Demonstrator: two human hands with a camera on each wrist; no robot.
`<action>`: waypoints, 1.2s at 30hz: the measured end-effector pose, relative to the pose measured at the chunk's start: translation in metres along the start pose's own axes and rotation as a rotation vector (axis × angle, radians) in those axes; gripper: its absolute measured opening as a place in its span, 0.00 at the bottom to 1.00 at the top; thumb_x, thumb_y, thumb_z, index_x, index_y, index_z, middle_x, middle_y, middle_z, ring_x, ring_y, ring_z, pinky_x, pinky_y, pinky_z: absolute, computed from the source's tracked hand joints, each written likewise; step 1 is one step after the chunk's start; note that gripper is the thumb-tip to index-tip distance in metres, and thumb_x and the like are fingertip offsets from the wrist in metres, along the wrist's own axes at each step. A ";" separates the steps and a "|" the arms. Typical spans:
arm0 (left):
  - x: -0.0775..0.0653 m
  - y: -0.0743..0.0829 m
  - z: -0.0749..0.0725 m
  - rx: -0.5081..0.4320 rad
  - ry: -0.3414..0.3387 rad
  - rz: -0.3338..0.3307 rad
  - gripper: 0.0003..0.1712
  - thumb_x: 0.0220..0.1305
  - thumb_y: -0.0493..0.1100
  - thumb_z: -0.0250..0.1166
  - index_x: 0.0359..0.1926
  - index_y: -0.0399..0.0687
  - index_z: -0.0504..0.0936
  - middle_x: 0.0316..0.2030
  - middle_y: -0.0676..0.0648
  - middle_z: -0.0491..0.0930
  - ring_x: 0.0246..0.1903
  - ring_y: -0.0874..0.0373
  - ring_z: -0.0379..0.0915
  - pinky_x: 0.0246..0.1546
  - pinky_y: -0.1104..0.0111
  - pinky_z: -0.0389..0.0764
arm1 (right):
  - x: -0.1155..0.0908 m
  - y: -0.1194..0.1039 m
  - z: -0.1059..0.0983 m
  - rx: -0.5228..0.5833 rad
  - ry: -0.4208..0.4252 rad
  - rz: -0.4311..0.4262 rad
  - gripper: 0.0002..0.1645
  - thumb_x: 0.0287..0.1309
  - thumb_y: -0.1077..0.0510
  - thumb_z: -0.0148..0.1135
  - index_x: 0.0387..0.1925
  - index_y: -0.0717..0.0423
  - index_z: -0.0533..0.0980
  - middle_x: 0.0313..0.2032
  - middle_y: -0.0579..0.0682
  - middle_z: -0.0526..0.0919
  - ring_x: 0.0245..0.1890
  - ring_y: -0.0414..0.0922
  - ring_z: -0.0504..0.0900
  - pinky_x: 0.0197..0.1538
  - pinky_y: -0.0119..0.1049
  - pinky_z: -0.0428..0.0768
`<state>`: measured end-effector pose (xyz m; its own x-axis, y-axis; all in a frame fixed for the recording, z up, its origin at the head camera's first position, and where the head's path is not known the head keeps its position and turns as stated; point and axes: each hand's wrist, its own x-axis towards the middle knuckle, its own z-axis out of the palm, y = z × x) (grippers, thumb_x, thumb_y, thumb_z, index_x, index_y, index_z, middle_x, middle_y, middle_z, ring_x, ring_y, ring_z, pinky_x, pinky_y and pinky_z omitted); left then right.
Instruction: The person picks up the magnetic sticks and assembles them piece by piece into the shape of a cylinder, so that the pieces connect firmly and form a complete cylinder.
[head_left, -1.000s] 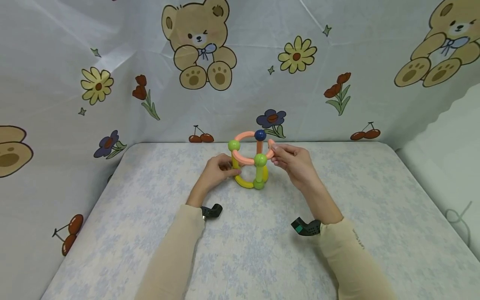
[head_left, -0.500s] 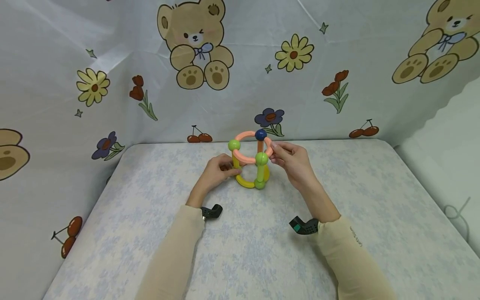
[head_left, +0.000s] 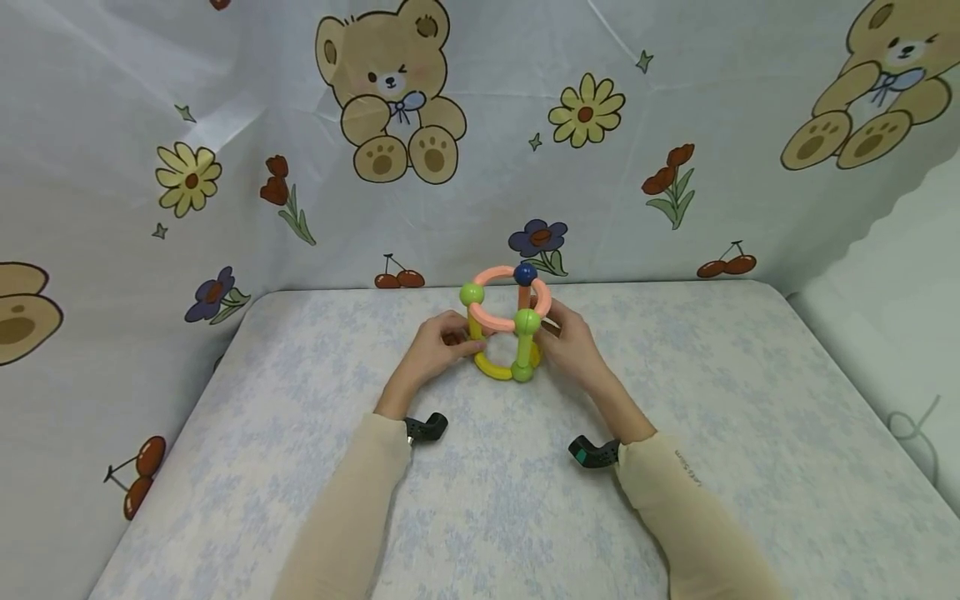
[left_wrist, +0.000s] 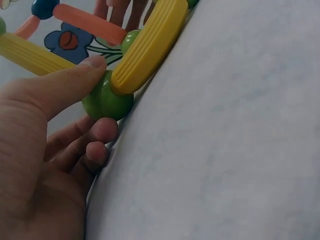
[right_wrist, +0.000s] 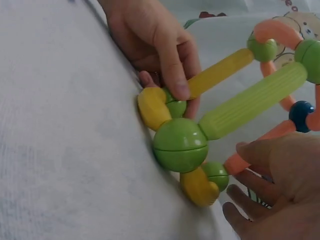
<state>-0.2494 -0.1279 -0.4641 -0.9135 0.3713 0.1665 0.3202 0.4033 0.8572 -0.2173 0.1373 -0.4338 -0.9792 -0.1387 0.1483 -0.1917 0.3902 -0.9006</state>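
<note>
A toy frame of magnetic rods and balls stands upright on the table. Its top ring has pink curved rods (head_left: 491, 319), two green balls and a blue ball (head_left: 525, 274). Yellow curved rods (left_wrist: 152, 45) and green balls form the bottom ring. Yellow, light green (right_wrist: 255, 100) and orange uprights join the rings. My left hand (head_left: 438, 343) pinches the green ball (left_wrist: 107, 100) at the foot of the yellow upright. My right hand (head_left: 576, 348) has its thumb and a finger around the lower end of the orange rod (right_wrist: 239, 162); its other fingers spread below.
A pale blue-patterned cloth covers the table (head_left: 495, 517). Behind it hangs a white curtain (head_left: 480, 208) printed with bears, flowers and cherries. A thin cable (head_left: 918, 429) lies by the wall at the right.
My right hand has swung the end of a pink curved rod in, closing the top ring, then let go and moved down to the orange upright. The left hand has stayed in place.
</note>
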 end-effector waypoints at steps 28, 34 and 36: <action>0.000 0.002 0.013 0.049 0.069 0.010 0.09 0.71 0.46 0.73 0.48 0.50 0.89 0.42 0.48 0.85 0.35 0.54 0.76 0.38 0.64 0.76 | -0.001 0.018 0.006 -0.247 0.137 -0.150 0.12 0.64 0.62 0.74 0.49 0.58 0.85 0.47 0.58 0.90 0.52 0.57 0.89 0.51 0.48 0.88; 0.002 0.004 0.015 0.049 0.081 -0.008 0.15 0.70 0.47 0.73 0.54 0.51 0.88 0.44 0.47 0.86 0.35 0.55 0.78 0.37 0.64 0.78 | -0.001 0.020 0.003 -0.240 0.098 -0.131 0.14 0.65 0.61 0.74 0.51 0.58 0.85 0.50 0.59 0.89 0.54 0.57 0.88 0.54 0.48 0.87; 0.003 0.004 0.014 0.031 0.047 -0.010 0.17 0.69 0.49 0.74 0.55 0.52 0.87 0.41 0.47 0.85 0.34 0.54 0.77 0.36 0.64 0.77 | -0.001 0.021 0.001 -0.227 0.038 -0.103 0.18 0.66 0.58 0.74 0.55 0.57 0.83 0.53 0.59 0.88 0.56 0.57 0.87 0.57 0.49 0.86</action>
<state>-0.2473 -0.1134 -0.4670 -0.9272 0.3280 0.1809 0.3177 0.4325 0.8438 -0.2206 0.1450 -0.4536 -0.9546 -0.1559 0.2538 -0.2968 0.5705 -0.7658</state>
